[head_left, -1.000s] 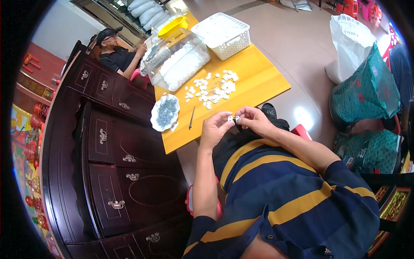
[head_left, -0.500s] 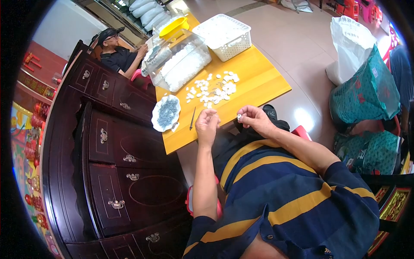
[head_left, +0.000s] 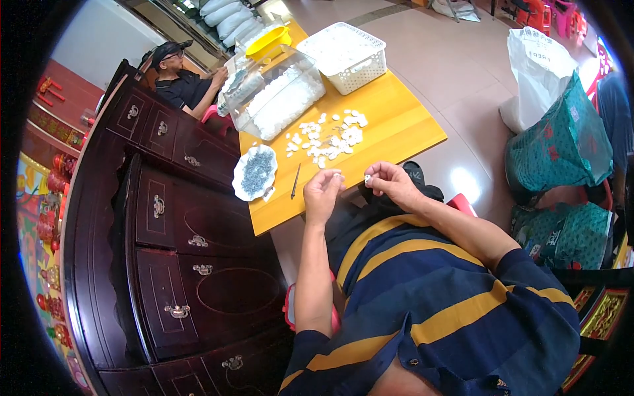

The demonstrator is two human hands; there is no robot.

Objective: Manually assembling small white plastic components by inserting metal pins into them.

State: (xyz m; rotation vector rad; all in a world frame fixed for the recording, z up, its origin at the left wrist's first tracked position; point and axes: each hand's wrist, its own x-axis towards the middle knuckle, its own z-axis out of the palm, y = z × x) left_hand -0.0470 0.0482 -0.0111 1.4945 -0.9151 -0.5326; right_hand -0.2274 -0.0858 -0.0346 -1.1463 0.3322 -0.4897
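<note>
One small white piece (head_left: pixel 367 178) sits in the grip of the right hand (head_left: pixel 391 184), pinched between thumb and fingers beyond the near edge of the yellow surface (head_left: pixel 404 125). For handling this fine, I'd say a light fingertip pinch serves best, leaving the piece's face uncovered. The left hand (head_left: pixel 320 195), a little apart to the left, has thumb and fingers close together; from here I cannot tell whether its grip has anything. The left forearm (head_left: pixel 314 277) points almost straight ahead, while the right forearm (head_left: pixel 465 226) slants in from the near right
</note>
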